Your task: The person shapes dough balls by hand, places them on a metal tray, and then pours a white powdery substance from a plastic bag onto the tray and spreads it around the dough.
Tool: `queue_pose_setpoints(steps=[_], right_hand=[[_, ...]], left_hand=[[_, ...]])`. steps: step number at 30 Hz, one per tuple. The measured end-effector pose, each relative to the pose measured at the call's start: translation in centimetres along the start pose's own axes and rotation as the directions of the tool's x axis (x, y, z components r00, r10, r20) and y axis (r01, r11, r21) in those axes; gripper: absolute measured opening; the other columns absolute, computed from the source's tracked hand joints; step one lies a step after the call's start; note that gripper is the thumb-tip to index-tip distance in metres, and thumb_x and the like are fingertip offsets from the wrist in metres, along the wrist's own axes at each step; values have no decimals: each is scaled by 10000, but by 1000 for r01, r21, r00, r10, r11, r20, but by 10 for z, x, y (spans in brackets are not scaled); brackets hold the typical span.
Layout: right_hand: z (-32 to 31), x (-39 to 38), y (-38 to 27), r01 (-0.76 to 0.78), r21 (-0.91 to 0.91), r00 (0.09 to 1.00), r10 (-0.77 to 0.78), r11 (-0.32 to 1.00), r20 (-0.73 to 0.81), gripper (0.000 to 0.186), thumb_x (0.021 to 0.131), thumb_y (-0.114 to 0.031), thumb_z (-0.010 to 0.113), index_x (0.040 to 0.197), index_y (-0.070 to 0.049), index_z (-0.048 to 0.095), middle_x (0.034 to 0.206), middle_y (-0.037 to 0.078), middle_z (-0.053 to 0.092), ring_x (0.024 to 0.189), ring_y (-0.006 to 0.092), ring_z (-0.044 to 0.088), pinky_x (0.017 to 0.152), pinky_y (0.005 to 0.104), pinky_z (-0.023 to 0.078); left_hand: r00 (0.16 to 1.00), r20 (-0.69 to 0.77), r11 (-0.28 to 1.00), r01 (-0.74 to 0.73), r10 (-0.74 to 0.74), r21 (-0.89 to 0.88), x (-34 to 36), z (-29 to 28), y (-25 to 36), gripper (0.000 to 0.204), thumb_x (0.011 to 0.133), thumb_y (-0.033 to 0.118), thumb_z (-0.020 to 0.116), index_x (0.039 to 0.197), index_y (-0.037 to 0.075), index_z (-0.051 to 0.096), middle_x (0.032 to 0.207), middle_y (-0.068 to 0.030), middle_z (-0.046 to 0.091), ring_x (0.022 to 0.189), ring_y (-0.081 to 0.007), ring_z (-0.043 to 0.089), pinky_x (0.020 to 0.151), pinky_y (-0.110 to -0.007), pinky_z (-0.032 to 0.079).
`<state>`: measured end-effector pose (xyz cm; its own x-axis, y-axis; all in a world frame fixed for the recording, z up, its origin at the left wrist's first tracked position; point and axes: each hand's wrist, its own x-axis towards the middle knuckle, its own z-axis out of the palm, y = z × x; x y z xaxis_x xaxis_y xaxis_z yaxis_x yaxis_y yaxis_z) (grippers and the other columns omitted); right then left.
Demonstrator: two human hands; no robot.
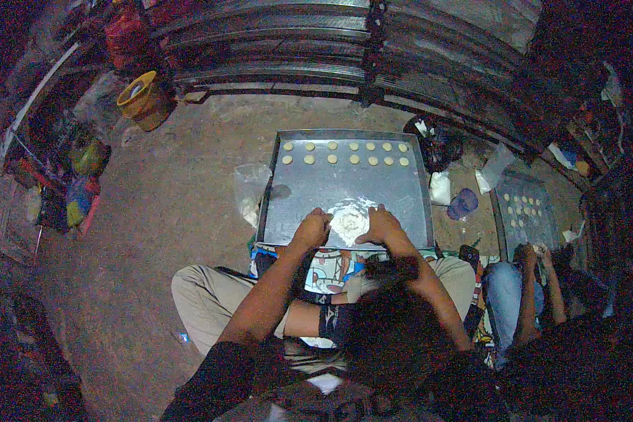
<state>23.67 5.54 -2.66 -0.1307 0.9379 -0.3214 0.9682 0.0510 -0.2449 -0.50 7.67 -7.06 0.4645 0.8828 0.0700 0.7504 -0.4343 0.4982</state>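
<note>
A large metal tray (344, 185) lies before my crossed legs. Two rows of small round pale dough pieces (332, 147) run along its far side. Near its front edge, a mound of white flour or dough (349, 224) spreads out between my hands. My left hand (313, 228) rests at the mound's left side, its fingers bent but apart, with nothing visible in it. On the other side, my right hand (383, 226) has its thumb held away from its fingers and touches the mound's edge.
To the right, another person's hands (533, 257) work at a second tray (526, 211) of dough pieces. Between the trays lie a white bag (440, 188) and a purple container (462, 204). A clear plastic bag (250, 193) touches my tray's left side. A yellow bucket (145, 102) stands far left.
</note>
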Motion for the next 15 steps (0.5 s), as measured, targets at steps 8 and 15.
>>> queue_pose_setpoints(steps=[8,15], right_hand=[[7,-5,-9,-27,-11,999,27,1000,-22,918,580,-439,932,1235,72,544,1289,298,546,1155,453,595,944,487,542],[14,-1,-2,13,-7,998,-13,1000,-60,901,588,-360,931,1282,43,522,1325,273,527,1166,452,585,957,491,538]], left_hand=[[992,126,993,45,-31,-113,-7,-10,14,289,857,144,658,1118,35,713,1017,-237,639,986,-435,630,903,-484,518],[995,89,996,55,-49,-67,-3,-2,5,350,825,60,597,1159,50,701,1007,-269,638,987,-456,630,909,-491,520]])
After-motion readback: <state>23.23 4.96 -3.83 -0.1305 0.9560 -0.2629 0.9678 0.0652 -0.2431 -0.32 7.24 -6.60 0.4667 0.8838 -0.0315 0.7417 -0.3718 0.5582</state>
